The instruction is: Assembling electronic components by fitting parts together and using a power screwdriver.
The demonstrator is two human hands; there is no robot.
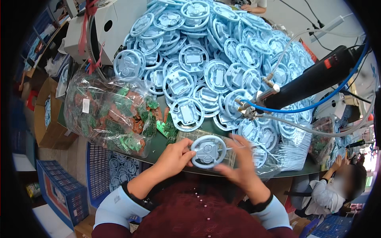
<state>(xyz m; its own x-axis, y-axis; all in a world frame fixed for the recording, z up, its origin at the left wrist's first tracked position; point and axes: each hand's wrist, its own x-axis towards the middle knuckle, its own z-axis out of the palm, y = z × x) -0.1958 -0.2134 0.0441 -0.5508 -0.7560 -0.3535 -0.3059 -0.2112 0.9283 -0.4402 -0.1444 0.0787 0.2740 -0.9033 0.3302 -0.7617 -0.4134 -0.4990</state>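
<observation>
Green tabletop (160, 146) bears heaped blue wheels (193, 58), left hand (171, 159) pinching a single wheel (208, 152), right hand (243, 166) spread wide beside it

In my head view I see the left hand (171, 158) pinching a pale-blue wheel (207, 149), the blurred right hand (243, 166) spread beside it, similar wheels (193, 59) heaped beyond.

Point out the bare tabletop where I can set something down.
A small dark green tabletop patch lies between the clear plastic bag of circuit boards and the left hand; another, narrow, right of the bundled thin pale-blue pieces. Crowded: the far side, under heaped light-blue plastic steering wheels.
</observation>
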